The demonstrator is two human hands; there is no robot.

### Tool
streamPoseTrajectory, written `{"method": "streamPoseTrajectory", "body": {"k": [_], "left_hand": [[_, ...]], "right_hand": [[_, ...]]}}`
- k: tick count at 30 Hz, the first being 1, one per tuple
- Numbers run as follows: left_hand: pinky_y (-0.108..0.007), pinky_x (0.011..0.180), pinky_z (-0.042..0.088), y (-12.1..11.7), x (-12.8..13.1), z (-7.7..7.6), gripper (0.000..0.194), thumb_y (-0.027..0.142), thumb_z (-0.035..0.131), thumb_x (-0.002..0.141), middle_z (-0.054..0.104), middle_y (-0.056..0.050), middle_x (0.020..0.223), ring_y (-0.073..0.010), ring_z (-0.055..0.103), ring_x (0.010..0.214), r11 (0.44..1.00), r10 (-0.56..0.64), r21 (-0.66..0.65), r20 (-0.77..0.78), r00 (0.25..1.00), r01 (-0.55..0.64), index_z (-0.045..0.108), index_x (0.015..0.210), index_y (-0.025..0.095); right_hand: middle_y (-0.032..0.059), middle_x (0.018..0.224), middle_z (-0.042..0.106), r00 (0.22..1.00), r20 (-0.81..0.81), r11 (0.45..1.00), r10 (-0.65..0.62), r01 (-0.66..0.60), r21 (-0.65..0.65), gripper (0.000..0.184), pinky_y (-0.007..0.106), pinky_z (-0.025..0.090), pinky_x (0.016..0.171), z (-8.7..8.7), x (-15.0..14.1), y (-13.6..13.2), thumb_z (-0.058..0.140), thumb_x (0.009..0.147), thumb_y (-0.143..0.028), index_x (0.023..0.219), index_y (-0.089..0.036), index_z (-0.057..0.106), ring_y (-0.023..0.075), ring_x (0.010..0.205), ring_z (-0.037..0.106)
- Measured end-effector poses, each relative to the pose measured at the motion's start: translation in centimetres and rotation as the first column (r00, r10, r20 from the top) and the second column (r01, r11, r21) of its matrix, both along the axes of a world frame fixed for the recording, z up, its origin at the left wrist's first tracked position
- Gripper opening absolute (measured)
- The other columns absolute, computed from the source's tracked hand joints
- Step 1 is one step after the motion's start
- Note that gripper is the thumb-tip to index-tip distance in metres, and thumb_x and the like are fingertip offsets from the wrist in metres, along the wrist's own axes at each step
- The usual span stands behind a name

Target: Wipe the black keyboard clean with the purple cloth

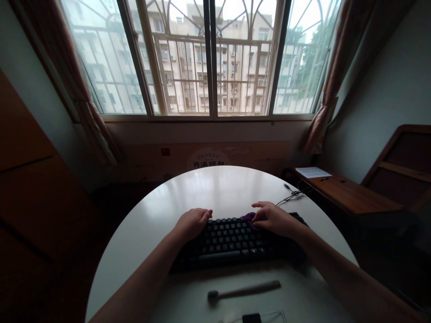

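A black keyboard (232,242) lies on the round white table (218,188) in front of me. My left hand (192,223) rests on the keyboard's far left corner, fingers curled down over its edge. My right hand (274,219) lies over the keyboard's far right part, with its fingers pressing a small purple lump (249,216) against the top row of keys. A thin cable (292,194) runs from the keyboard's far right toward the side table.
A brush with a dark head (244,290) lies on the table just in front of the keyboard, and a small black object (251,318) sits at the near edge. A wooden side table (346,193) with a white paper (312,172) stands right. Barred windows fill the far wall.
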State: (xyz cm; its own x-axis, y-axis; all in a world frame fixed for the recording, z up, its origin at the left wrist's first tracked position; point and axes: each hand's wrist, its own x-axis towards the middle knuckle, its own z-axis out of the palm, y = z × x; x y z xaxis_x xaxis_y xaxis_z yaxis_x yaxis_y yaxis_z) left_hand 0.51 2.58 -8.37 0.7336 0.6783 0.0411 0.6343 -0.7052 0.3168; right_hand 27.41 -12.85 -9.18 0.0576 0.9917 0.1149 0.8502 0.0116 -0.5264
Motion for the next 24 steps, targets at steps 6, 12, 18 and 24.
{"method": "streamPoseTrajectory", "body": {"k": [6, 12, 18, 24], "left_hand": [[-0.035, 0.082, 0.045, 0.3, 0.1, -0.2, 0.054, 0.046, 0.024, 0.095, 0.071, -0.007, 0.108, -0.0267, 0.063, 0.102, 1.000, -0.007, 0.001, 0.008, 1.000, 0.007, 0.072, 0.099, 0.021], [-0.035, 0.083, 0.045, 0.3, 0.0, -0.4, 0.053, 0.046, 0.025, 0.094, 0.071, -0.008, 0.107, -0.0265, 0.063, 0.101, 1.000, -0.013, 0.013, -0.001, 1.000, 0.013, 0.072, 0.099, 0.021], [-0.034, 0.080, 0.045, 0.2, 0.1, -0.3, 0.053, 0.046, 0.024, 0.095, 0.071, -0.007, 0.106, -0.0262, 0.062, 0.099, 1.000, -0.019, 0.022, -0.015, 1.000, 0.019, 0.071, 0.097, 0.022], [-0.032, 0.078, 0.043, 0.4, 0.3, -0.6, 0.051, 0.046, 0.025, 0.095, 0.071, -0.007, 0.099, -0.0243, 0.062, 0.093, 0.997, -0.044, 0.056, -0.021, 0.999, 0.045, 0.070, 0.090, 0.023]], "right_hand": [[0.0095, 0.131, 0.056, 0.996, -0.082, 0.998, -0.045, 0.042, -0.041, 0.016, 0.040, 0.035, 0.106, -0.5, 1.7, 0.4, 0.069, 0.072, -0.034, 0.078, -0.021, 0.076, 0.0281, 0.121, 0.051], [0.0061, 0.118, 0.062, 0.962, -0.274, 0.997, -0.016, -0.006, -0.080, 0.030, 0.039, 0.038, 0.104, -1.1, 2.9, 0.6, 0.068, 0.068, -0.025, 0.097, -0.019, 0.065, 0.0261, 0.115, 0.055], [0.0087, 0.141, 0.047, 0.926, -0.376, 0.995, -0.029, -0.011, -0.104, 0.074, 0.038, 0.030, 0.112, -1.6, 3.1, 0.6, 0.070, 0.067, -0.026, 0.137, -0.022, 0.046, 0.0260, 0.132, 0.042], [0.0087, 0.150, 0.037, 0.972, -0.219, 0.992, -0.080, 0.057, -0.110, 0.088, 0.045, 0.017, 0.118, -2.0, 2.6, 1.1, 0.074, 0.067, -0.045, 0.145, -0.024, 0.039, 0.0316, 0.143, 0.022]]}}
